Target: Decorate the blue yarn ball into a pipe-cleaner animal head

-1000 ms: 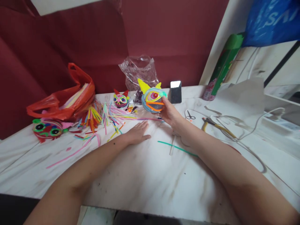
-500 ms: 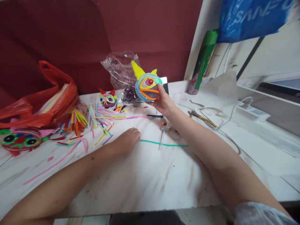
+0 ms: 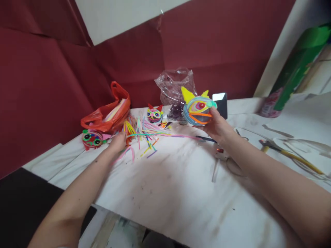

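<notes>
My right hand [image 3: 219, 124] is closed around a round pipe-cleaner animal head [image 3: 198, 109] with pointed yellow ears, a red eye and orange strips, held above the table. My left hand [image 3: 119, 142] reaches to the left, its fingers closed on one end of a green pipe cleaner [image 3: 148, 134] that trails right across the pile. Beside that hand lies a heap of coloured pipe cleaners [image 3: 141, 128]. Farther left sits a pipe-cleaner head with black eyes [image 3: 92, 139], and behind the heap a smaller one with red ears [image 3: 154, 115].
A red plastic bag [image 3: 110, 115] stands at the back left. Clear plastic wrapping [image 3: 176, 86] and a dark phone-like slab [image 3: 220, 105] are behind my right hand. A hot glue gun [image 3: 218, 155], yellow-handled pliers [image 3: 294, 156], cables and a green can [image 3: 294, 72] lie rightward.
My left hand has moved left to the pipe-cleaner heap, drawing the green pipe cleaner along. My right hand still holds the animal head. The view has swung left.
</notes>
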{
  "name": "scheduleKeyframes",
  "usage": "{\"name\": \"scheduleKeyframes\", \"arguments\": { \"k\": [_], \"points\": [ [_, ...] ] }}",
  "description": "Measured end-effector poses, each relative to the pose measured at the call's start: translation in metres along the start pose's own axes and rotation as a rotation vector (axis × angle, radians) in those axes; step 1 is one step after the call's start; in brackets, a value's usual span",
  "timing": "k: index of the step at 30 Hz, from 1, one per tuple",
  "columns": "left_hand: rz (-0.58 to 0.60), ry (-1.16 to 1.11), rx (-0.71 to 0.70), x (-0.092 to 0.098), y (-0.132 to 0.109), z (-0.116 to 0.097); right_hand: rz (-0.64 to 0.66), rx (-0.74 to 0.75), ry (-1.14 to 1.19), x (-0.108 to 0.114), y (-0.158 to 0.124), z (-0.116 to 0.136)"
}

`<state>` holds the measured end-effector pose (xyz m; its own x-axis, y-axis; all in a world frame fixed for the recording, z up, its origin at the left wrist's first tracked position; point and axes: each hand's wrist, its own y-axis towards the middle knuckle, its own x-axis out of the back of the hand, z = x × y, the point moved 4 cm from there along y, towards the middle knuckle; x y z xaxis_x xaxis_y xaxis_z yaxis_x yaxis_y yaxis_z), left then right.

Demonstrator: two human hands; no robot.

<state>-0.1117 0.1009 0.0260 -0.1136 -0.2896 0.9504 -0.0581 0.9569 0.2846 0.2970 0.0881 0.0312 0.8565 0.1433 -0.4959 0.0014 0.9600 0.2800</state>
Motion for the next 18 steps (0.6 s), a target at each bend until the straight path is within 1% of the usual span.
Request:
{"name": "scheduleKeyframes", "arguments": {
  "k": [3,6,9,12,15,17,18],
  "points": [
    [0.025,0.025,-0.02,-0.013,0.002,0.001,-0.014,-0.029,-0.027,0.0,-0.002,-0.013],
    [0.014,0.017,-0.031,-0.016,0.002,0.002,0.001,-0.084,-0.065,-0.003,-0.003,-0.031],
    [-0.019,-0.027,-0.051,-0.012,0.001,0.003,0.017,-0.134,-0.108,-0.007,-0.007,-0.047],
    [-0.103,-0.097,-0.039,-0.002,-0.003,-0.001,0.033,-0.17,-0.154,-0.011,-0.014,-0.058],
    [-0.179,-0.198,-0.04,0.009,-0.01,-0.015,0.017,-0.21,-0.177,-0.013,-0.02,-0.068],
    [-0.154,-0.288,-0.095,0.009,-0.017,-0.035,-0.007,-0.223,-0.178,-0.015,-0.025,-0.074],
    [-0.111,-0.339,-0.138,0.005,-0.021,-0.047,-0.025,-0.221,-0.176,-0.016,-0.027,-0.077]
  ]
}}
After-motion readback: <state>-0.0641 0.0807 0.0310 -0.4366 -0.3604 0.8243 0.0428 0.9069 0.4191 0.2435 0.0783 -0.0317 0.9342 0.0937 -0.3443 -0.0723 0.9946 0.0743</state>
